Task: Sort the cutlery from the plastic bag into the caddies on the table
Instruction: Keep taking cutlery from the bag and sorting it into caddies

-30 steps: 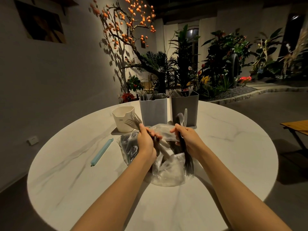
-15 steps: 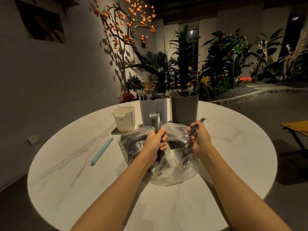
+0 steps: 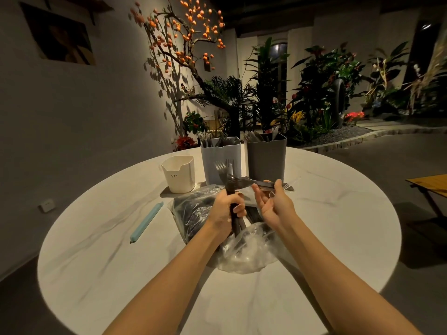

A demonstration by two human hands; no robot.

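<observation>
on my feed the left hand (image 3: 226, 209) has its fingers curled tight around a bunch of dark forks (image 3: 226, 176), handles down, tines standing up in front of the light grey caddy (image 3: 221, 160). the right hand (image 3: 274, 204) is palm up, its fingers loosely bent and a little spread; one more fork (image 3: 256, 183) lies almost level across its fingertips with the thumb over the handle, and its tines cross the upright bunch just above the left fist. both hands hover over the clear plastic bag (image 3: 196, 211), which sprawls crumpled on the round marble table (image 3: 96, 250) with more dark cutlery showing through it; i cannot tell which pieces those are. behind the bag stand the light grey caddy and, just beside it to the right, a dark grey caddy (image 3: 266, 157), both with cutlery poking over the rim. to the left of them a cream caddy (image 3: 178, 174) sits on a grey tray (image 3: 167, 192). a pale blue bag clip (image 3: 146, 222) lies on the table well to the left of the bag.
</observation>
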